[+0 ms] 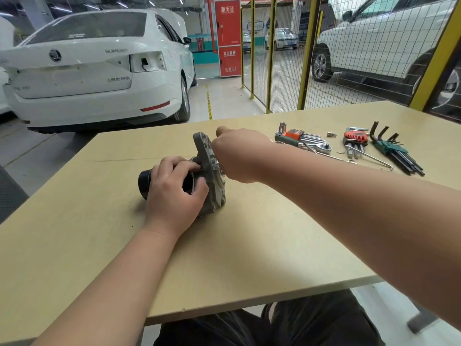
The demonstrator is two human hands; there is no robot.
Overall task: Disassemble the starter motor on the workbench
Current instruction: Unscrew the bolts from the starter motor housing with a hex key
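two hands over workbench (pixel 249 236) centre, left fingers (pixel 192 168) gripping starter motor (pixel 214 196), right fingers (pixel 221 132) at its flange (pixel 202 143), grip unclear

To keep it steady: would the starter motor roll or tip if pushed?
Probably heavy for its size: the starter motor looks all metal. Its round black body could roll, but the wide grey flange on the workbench likely blocks that. The left hand grips the body, perhaps to steady it.

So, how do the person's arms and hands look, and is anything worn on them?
The left hand and the right hand are bare: no gloves, and no ring or watch shows. The left forearm and the right forearm are bare as well; no sleeve is in view.
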